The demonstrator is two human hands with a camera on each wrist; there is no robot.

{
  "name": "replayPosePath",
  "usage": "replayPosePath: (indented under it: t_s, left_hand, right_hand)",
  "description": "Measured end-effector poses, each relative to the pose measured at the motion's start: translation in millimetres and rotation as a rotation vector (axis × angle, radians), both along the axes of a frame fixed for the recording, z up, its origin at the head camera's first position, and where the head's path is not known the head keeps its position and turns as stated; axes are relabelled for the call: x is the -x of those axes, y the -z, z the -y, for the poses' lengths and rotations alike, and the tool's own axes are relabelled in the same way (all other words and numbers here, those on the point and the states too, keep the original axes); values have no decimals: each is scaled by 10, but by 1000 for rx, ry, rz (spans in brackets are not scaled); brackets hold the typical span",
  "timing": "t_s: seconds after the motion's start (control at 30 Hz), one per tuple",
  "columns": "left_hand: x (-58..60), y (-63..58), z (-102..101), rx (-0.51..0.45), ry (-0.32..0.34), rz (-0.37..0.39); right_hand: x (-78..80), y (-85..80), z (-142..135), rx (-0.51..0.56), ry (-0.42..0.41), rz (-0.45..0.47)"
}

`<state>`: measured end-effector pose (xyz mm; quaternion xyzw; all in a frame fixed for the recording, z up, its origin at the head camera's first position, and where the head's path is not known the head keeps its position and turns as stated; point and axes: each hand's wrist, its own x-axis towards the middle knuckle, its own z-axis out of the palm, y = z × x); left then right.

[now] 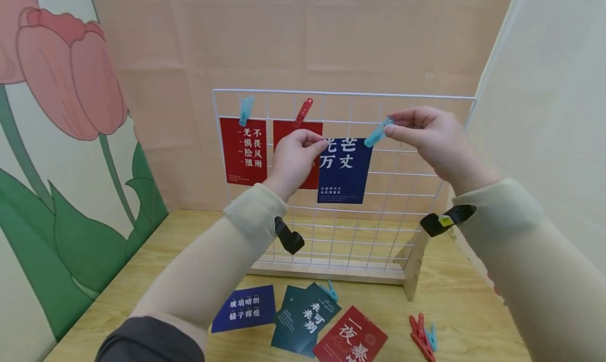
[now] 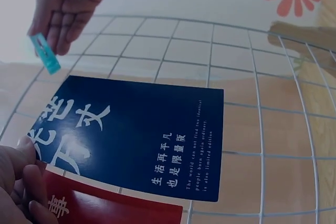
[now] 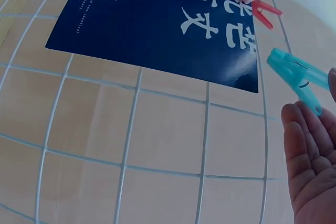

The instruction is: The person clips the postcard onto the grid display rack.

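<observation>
My left hand (image 1: 294, 159) pinches the upper left corner of a dark blue card (image 1: 344, 172) with white characters, holding it in front of the white wire grid (image 1: 393, 188). My right hand (image 1: 428, 141) grips a light blue clothespin (image 1: 377, 132) between thumb and fingers. In the right wrist view, that clothespin (image 3: 296, 74) is just off the card's top edge. Two red cards hang on the grid at left. One red card (image 1: 236, 164) is under a light blue clothespin (image 1: 246, 111); the other (image 1: 310, 180) is under a red clothespin (image 1: 303, 113), partly hidden by my left hand.
On the wooden table (image 1: 466, 278) lie a blue card (image 1: 251, 312), overlapping green cards (image 1: 295, 320) and a red card (image 1: 351, 335). A light blue clothespin (image 1: 330, 291) lies behind them. Red clothespins (image 1: 419, 335) and a light blue one (image 1: 432, 337) lie at right. The grid stands in a wooden base (image 1: 331, 271).
</observation>
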<state>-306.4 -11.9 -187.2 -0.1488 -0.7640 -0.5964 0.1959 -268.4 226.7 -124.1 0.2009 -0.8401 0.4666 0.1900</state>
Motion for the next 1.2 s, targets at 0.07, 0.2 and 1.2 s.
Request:
replayPosePath:
  t_s: [0.07,0.2,1.2]
  left_hand:
    - [3,-13,-16,-10,-12,-3]
    - [15,-35,-40,-22,-32,-1]
    - [60,-133,-169,-77,-139,-54]
  right_hand:
    - [8,-22,-2,6,1,3]
    - [31,-72,7,13,-6,6]
    - [299,-138,296,108,89,-159]
